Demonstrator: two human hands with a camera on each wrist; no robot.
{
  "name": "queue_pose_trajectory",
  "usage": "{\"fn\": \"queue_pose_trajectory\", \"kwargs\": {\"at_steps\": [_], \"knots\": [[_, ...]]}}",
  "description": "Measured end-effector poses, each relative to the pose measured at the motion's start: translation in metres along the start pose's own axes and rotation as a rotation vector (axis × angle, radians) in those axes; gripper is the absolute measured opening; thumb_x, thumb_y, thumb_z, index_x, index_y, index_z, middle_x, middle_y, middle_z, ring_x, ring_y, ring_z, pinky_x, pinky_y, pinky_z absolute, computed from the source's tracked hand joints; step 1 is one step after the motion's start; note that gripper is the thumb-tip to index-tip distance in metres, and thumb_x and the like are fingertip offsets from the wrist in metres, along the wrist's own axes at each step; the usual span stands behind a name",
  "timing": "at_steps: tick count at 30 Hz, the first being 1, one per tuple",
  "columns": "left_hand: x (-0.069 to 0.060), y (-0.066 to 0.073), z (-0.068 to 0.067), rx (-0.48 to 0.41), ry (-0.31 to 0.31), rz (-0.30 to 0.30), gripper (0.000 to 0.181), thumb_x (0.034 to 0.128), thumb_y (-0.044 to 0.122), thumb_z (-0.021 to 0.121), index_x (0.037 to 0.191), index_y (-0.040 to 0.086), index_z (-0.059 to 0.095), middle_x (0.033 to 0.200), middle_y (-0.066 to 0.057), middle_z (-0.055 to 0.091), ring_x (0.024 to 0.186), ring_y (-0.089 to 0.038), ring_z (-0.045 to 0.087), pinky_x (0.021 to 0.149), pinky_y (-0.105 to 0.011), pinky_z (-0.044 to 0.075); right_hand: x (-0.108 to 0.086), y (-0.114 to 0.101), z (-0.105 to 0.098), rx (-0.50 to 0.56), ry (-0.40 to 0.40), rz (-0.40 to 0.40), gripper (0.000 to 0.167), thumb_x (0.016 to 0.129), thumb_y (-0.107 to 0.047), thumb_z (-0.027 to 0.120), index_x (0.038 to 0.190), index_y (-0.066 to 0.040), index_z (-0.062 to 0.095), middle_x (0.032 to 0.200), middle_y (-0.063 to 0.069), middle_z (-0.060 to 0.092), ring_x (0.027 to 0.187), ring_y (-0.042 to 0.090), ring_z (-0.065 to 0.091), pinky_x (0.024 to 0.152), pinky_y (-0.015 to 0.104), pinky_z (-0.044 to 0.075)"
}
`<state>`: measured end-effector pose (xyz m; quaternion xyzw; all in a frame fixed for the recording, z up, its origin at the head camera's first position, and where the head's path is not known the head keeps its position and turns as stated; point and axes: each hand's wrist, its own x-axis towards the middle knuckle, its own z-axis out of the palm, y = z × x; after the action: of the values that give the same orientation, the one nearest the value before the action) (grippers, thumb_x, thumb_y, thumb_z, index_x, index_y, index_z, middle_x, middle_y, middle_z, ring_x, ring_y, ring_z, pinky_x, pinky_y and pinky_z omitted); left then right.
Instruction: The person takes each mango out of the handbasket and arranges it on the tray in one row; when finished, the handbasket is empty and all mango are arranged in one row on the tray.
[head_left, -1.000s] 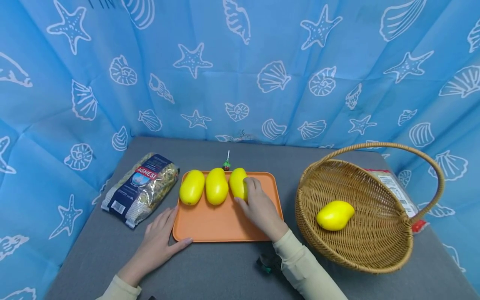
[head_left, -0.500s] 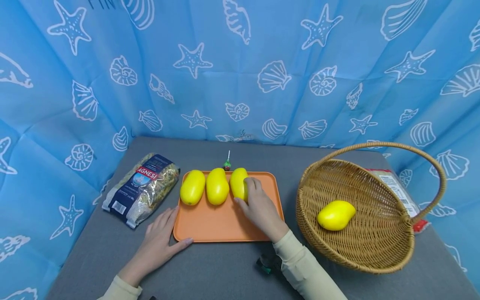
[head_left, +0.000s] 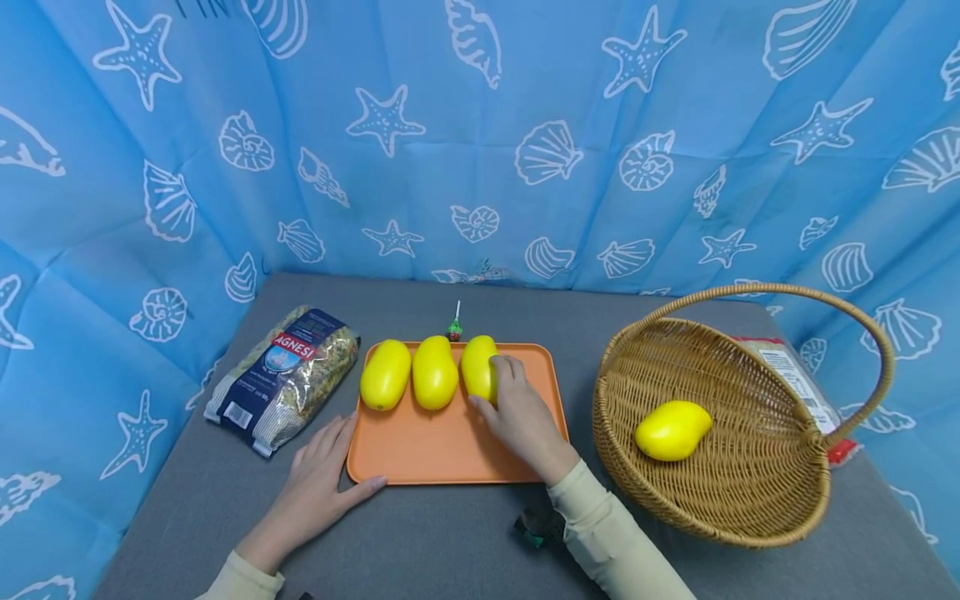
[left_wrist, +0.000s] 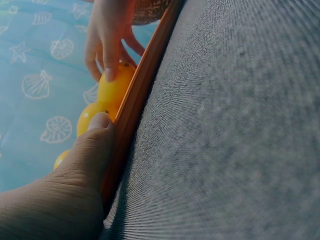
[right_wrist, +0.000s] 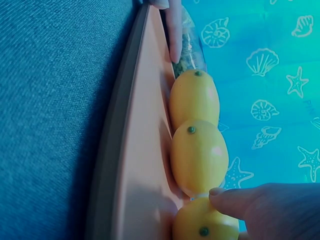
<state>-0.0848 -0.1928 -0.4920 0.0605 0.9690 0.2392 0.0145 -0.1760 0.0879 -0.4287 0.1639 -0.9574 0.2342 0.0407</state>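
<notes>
Three yellow mangoes stand in a row at the back of an orange tray (head_left: 420, 450): the left one (head_left: 385, 375), the middle one (head_left: 435, 373) and the right one (head_left: 477, 367). The right hand (head_left: 525, 421) grips the right mango, thumb at its near side and fingers over its right side; in the right wrist view the thumb lies on that mango (right_wrist: 200, 220). At the tray's left front corner rests the left hand (head_left: 318, 475), fingers along the left edge and thumb at the front edge. Its thumb shows beside the tray in the left wrist view.
A wicker basket (head_left: 720, 500) with a tall handle stands at the right, holding another mango (head_left: 672, 431). Behind it lies a red and white packet (head_left: 798, 383). An Agnesi bag (head_left: 281, 375) lies left of the tray, a lollipop (head_left: 454, 327) behind it, and a dark object (head_left: 534, 527) near the right sleeve.
</notes>
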Motion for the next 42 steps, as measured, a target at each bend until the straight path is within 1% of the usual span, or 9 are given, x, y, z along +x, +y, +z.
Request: {"fn": "queue_pose_trajectory", "kwargs": {"at_steps": [6, 13, 20, 26, 30, 33, 36, 40, 42], "knots": [[0.0, 0.001, -0.001, 0.004, -0.009, -0.013, 0.104, 0.0796, 0.077, 0.049, 0.152, 0.007, 0.023, 0.152, -0.022, 0.029, 0.138, -0.038, 0.027, 0.104, -0.063, 0.024, 0.0, 0.0, 0.0, 0.002, -0.003, -0.001, 0.063, 0.09, -0.033, 0.067, 0.136, -0.001, 0.039, 0.134, 0.02, 0.041, 0.087, 0.024, 0.057, 0.076, 0.038, 0.053], [0.0, 0.001, -0.001, -0.001, -0.014, -0.013, 0.104, 0.0795, 0.077, 0.049, 0.152, 0.007, 0.023, 0.152, -0.022, 0.029, 0.138, -0.038, 0.027, 0.103, -0.063, 0.025, 0.0, 0.0, 0.0, 0.016, -0.009, 0.0, 0.064, 0.09, -0.033, 0.067, 0.137, 0.0, 0.038, 0.134, 0.02, 0.042, 0.09, 0.026, 0.057, 0.079, 0.039, 0.053], [0.0, 0.002, -0.001, -0.005, -0.018, -0.017, 0.104, 0.0794, 0.077, 0.05, 0.152, 0.008, 0.023, 0.152, -0.022, 0.029, 0.138, -0.038, 0.026, 0.103, -0.063, 0.024, -0.001, 0.0, -0.001, 0.006, -0.007, 0.008, 0.064, 0.09, -0.034, 0.066, 0.137, 0.0, 0.037, 0.134, 0.02, 0.042, 0.087, 0.024, 0.057, 0.075, 0.038, 0.053], [0.0, 0.002, -0.002, -0.001, -0.019, -0.02, 0.104, 0.0793, 0.077, 0.049, 0.152, 0.008, 0.023, 0.152, -0.022, 0.029, 0.138, -0.038, 0.026, 0.103, -0.064, 0.024, -0.003, 0.0, -0.003, 0.004, -0.022, 0.017, 0.068, 0.09, -0.035, 0.066, 0.139, 0.0, 0.035, 0.136, 0.021, 0.04, 0.087, 0.025, 0.059, 0.075, 0.038, 0.053], [0.0, 0.002, -0.001, 0.0, -0.025, -0.025, 0.105, 0.0788, 0.078, 0.049, 0.152, 0.008, 0.022, 0.153, -0.022, 0.028, 0.139, -0.038, 0.026, 0.104, -0.064, 0.024, -0.005, -0.003, -0.007, -0.002, -0.011, 0.01, 0.07, 0.091, -0.036, 0.066, 0.14, 0.002, 0.034, 0.138, 0.023, 0.038, 0.09, 0.027, 0.06, 0.076, 0.04, 0.054], [0.0, 0.002, -0.001, 0.003, -0.028, -0.028, 0.105, 0.0788, 0.078, 0.048, 0.152, 0.007, 0.022, 0.153, -0.022, 0.029, 0.139, -0.038, 0.026, 0.104, -0.064, 0.024, -0.01, -0.009, -0.015, -0.007, 0.004, 0.004, 0.072, 0.09, -0.038, 0.066, 0.141, 0.001, 0.033, 0.14, 0.022, 0.038, 0.094, 0.029, 0.061, 0.078, 0.042, 0.054], [0.0, 0.002, -0.001, 0.004, -0.033, -0.033, 0.106, 0.0786, 0.079, 0.048, 0.152, 0.007, 0.023, 0.153, -0.021, 0.029, 0.139, -0.038, 0.026, 0.104, -0.064, 0.024, -0.022, -0.018, -0.03, -0.001, 0.017, -0.011, 0.072, 0.09, -0.039, 0.066, 0.142, -0.002, 0.034, 0.14, 0.018, 0.04, 0.102, 0.028, 0.06, 0.082, 0.041, 0.053], [0.0, 0.003, -0.002, 0.002, -0.035, -0.033, 0.106, 0.0783, 0.079, 0.048, 0.152, 0.007, 0.023, 0.153, -0.022, 0.029, 0.139, -0.038, 0.026, 0.104, -0.064, 0.024, -0.045, -0.033, -0.061, 0.003, 0.028, -0.052, 0.071, 0.089, -0.04, 0.066, 0.143, -0.007, 0.034, 0.142, 0.011, 0.042, 0.11, 0.025, 0.059, 0.085, 0.041, 0.053], [0.0, 0.003, -0.002, 0.001, -0.032, -0.031, 0.106, 0.0782, 0.079, 0.048, 0.152, 0.007, 0.023, 0.153, -0.022, 0.029, 0.138, -0.038, 0.026, 0.104, -0.064, 0.024, -0.058, -0.039, -0.08, -0.007, 0.024, -0.077, 0.072, 0.089, -0.041, 0.066, 0.144, -0.01, 0.032, 0.143, 0.01, 0.042, 0.11, 0.024, 0.059, 0.085, 0.041, 0.053]]}}
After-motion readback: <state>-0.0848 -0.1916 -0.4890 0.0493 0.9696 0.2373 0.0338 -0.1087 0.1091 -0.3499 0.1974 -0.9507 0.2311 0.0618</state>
